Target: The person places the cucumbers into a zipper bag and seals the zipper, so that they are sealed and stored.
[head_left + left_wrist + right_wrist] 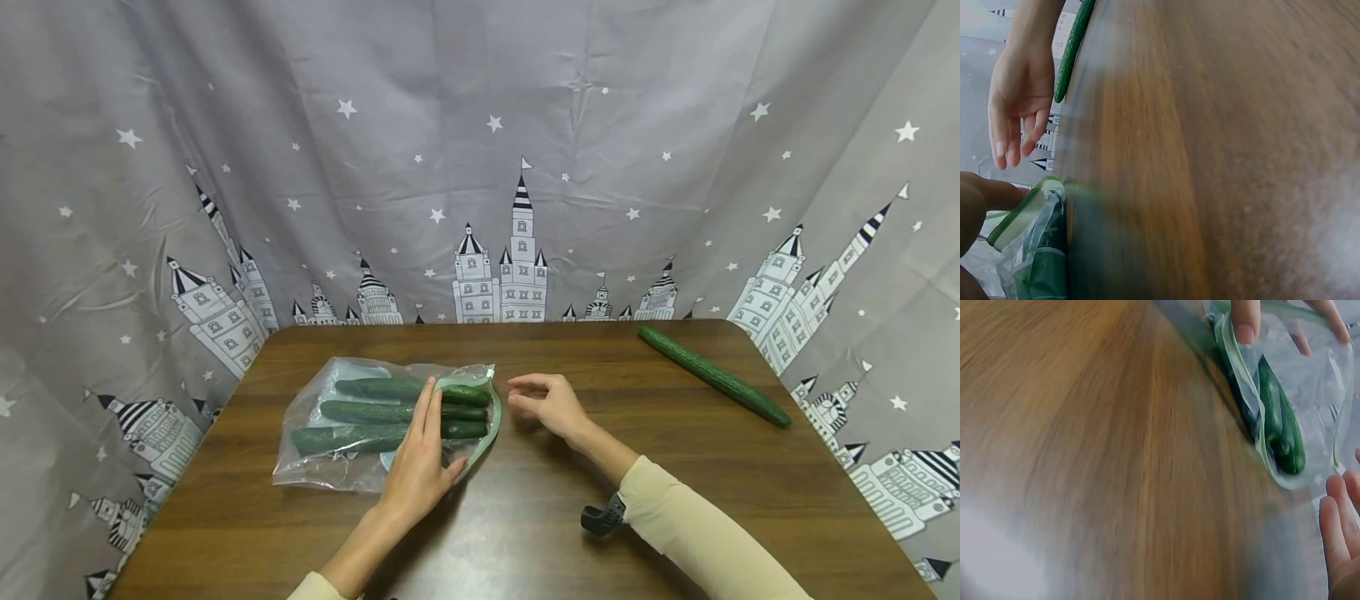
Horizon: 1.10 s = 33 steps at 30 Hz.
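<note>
A clear zip bag [322,462] with a pale green rim lies on the left of the table, its mouth facing right. Three cucumbers [360,412] lie side by side in it, their ends showing at the parted mouth in the right wrist view. My left hand [422,467] rests across the bag near the mouth, fingers straight over the cucumbers and thumb spread to the near rim. Just right of the mouth, my right hand [551,406] hovers with loosely bent fingers and holds nothing. Part of the bag is hidden beneath the left hand.
One more cucumber [716,377] lies slantwise on the right side of the brown wooden table [675,500]. Behind the table hangs a grey curtain [480,100] printed with castles and stars. A black device [602,517] is worn at the right wrist.
</note>
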Motion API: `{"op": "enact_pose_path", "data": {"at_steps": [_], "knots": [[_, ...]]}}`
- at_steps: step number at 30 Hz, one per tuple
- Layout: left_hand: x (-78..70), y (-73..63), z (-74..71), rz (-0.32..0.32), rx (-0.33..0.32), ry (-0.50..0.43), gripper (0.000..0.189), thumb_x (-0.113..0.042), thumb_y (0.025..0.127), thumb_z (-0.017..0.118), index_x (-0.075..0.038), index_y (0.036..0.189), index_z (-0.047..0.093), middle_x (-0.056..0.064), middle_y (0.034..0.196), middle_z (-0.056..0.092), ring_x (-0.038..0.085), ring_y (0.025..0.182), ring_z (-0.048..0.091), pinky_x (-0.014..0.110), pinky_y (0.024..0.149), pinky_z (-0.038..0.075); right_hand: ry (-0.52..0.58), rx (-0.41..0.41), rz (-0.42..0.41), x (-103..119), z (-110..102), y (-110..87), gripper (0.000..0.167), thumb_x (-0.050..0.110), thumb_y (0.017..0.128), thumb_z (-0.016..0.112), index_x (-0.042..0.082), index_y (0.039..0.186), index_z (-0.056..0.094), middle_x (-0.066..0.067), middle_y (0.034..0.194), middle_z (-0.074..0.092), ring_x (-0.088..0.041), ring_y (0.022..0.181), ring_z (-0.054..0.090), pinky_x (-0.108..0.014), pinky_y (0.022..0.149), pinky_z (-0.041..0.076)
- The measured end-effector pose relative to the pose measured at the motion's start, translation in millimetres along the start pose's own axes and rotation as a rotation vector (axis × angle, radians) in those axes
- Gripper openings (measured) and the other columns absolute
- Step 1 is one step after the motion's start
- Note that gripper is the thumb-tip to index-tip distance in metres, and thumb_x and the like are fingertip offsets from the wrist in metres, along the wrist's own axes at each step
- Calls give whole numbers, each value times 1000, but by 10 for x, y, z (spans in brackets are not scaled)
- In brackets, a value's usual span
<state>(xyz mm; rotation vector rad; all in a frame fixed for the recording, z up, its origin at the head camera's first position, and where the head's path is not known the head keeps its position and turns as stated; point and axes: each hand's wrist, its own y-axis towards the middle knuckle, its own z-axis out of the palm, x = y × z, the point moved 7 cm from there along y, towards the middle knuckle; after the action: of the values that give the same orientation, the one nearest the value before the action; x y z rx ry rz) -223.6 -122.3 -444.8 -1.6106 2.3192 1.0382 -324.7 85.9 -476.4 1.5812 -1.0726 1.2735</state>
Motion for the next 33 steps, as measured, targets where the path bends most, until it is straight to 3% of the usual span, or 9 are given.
{"op": "enact_pose_path", "data": {"at_steps": [14,23,33], "knots": [[35,-7,24,-21,27,10,123,-9,67,99,1,162,22,8,172,10,44,138,45,55,106,47,-43,-14,1,-60,-463,-133,42,4,94,76,-11,130,64,-26,114,70,-35,100,72,-52,82,62],[15,-5,26,19,-21,15,123,-8,63,100,4,160,25,12,171,14,46,135,47,58,103,49,-93,-29,22,-77,-749,-215,43,5,95,76,-12,132,62,-29,117,69,-26,98,72,-47,82,62],[24,0,35,-16,24,4,123,-9,66,99,1,162,23,8,172,11,45,137,46,58,105,47,-124,-40,19,-103,-944,-282,43,5,94,76,-12,131,63,-30,118,68,-22,97,72,-45,80,63]]}}
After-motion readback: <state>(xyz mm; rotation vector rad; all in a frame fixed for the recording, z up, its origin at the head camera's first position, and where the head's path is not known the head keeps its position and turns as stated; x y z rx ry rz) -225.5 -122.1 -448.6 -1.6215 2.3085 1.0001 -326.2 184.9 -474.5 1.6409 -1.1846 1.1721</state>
